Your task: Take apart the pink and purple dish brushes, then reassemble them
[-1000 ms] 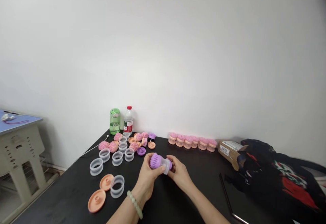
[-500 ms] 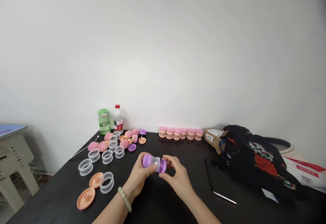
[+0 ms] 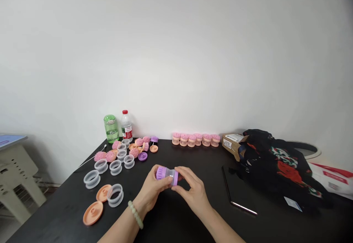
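Observation:
Above the black table, a purple scalp massage brush (image 3: 161,172) with a clear ring-shaped body (image 3: 170,174) is held on its side between my two hands. My left hand (image 3: 152,187), wearing a beaded bracelet, wraps round the bristle end and the clear body. With thumb and fingertips my right hand (image 3: 191,187) grips the purple disc cap (image 3: 175,178) at the other end. That cap sits against the clear body; whether it is locked cannot be seen.
At left lie clear rings (image 3: 115,196), orange discs (image 3: 93,213), a purple disc (image 3: 142,156) and pink bristle heads (image 3: 111,156). A green bottle (image 3: 111,129) and a red-capped bottle (image 3: 127,127) stand behind. Assembled pink brushes (image 3: 191,140) line the wall. A cardboard box (image 3: 232,145), black cloth (image 3: 271,169) and dark rod (image 3: 242,208) are at right.
My right hand has brought the purple cap leftward against the clear body, closing the gap between them. The view has shifted slightly.

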`<state>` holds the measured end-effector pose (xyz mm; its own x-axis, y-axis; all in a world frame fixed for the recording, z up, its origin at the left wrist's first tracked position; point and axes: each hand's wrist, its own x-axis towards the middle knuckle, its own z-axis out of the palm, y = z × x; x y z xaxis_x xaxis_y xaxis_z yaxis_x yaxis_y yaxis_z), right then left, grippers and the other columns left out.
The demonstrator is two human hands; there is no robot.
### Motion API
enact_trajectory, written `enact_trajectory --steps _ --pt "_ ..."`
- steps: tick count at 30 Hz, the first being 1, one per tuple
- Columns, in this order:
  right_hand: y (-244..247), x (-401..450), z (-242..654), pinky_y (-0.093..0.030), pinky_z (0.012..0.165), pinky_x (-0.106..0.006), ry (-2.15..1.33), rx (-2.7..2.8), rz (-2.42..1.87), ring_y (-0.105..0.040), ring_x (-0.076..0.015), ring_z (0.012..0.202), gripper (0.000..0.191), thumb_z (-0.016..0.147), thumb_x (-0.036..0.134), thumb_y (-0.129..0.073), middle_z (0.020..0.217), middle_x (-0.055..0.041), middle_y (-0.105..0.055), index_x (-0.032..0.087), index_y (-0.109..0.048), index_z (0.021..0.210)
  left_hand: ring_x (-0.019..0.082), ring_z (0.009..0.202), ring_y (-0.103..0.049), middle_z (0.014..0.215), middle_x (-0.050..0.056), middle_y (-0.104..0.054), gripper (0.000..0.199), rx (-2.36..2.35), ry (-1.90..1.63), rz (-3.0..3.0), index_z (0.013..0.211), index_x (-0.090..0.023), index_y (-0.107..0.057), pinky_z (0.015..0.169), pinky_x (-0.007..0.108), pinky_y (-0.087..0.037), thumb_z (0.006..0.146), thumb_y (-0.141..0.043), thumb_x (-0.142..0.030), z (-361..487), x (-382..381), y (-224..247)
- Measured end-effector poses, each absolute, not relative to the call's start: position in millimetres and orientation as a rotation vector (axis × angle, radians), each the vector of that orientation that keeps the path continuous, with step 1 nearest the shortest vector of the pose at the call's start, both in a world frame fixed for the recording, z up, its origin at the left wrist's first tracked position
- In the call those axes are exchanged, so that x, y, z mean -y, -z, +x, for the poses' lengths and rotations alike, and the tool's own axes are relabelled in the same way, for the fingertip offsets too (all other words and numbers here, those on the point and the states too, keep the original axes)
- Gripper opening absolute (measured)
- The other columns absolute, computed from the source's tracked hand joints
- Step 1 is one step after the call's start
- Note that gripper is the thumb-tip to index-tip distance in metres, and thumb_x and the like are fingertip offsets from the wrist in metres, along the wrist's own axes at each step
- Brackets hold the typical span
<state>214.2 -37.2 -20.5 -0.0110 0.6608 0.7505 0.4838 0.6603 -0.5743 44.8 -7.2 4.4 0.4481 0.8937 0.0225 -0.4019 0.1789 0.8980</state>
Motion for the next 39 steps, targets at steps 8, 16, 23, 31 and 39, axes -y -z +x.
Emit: enact_trajectory --steps 8,16,23,31,39 --pt "12.5 37.0 216.8 -0.061 0.084 -0.039 -0.045 1.755 -0.823 -0.067 -0.0252 0.100 0.045 0.087 0.026 -0.072 0.113 -0.0092 -0.071 0.029 -0.062 0.132 0.010 0.062 -0.059 0.070 -0.003 -0.061 0.047 -0.701 -0.976 1.035 0.083 -0.017 -0.052 0.061 0.023 -0.049 0.063 -0.089 -0.038 45.1 6.1 -4.9" --pt "-1.1 43.7 221.7 -0.056 0.093 -0.047 -0.097 1.916 -0.751 -0.062 -0.0266 0.114 0.046 0.092 0.011 -0.058 0.122 -0.0064 -0.070 0.036 -0.062 0.131 0.008 0.049 -0.058 0.064 0.000 -0.065 0.048 -0.713 -0.854 1.076 0.084 -0.016 -0.054 0.045 0.017 -0.036 0.067 -0.083 -0.050 44.2 4.7 -5.2" --pt "-1.1 46.1 226.6 -0.056 0.090 -0.044 -0.064 1.959 -0.807 -0.062 -0.0270 0.108 0.046 0.092 0.021 -0.064 0.120 -0.0098 -0.068 0.031 -0.058 0.136 0.006 0.051 -0.055 0.069 -0.003 -0.063 0.048 -0.690 -0.817 1.038 0.082 -0.019 -0.049 0.051 0.018 -0.039 0.066 -0.084 -0.048 44.0 6.0 -5.0" --pt "11.1 41.2 217.3 -0.049 0.059 -0.029 -0.671 1.495 -1.172 -0.058 -0.0167 0.059 0.036 0.082 0.055 -0.066 0.070 -0.0024 -0.063 0.019 -0.071 0.087 0.012 0.068 -0.052 0.079 -0.003 -0.059 0.057 -0.622 -1.042 1.364 0.092 -0.021 -0.057 0.061 0.022 -0.040 0.050 -0.094 -0.027 42.2 5.0 -3.0" --pt "13.8 35.5 207.2 -0.033 0.037 -0.019 -1.547 1.045 -1.065 -0.044 -0.0067 0.038 0.058 0.086 0.070 -0.051 0.053 -0.0010 -0.059 0.015 -0.059 0.068 0.026 0.100 -0.057 0.107 0.008 -0.058 0.022 -0.620 -1.197 2.001 0.095 -0.025 -0.068 0.087 0.036 -0.046 0.076 -0.077 -0.019 42.4 13.2 -8.6"
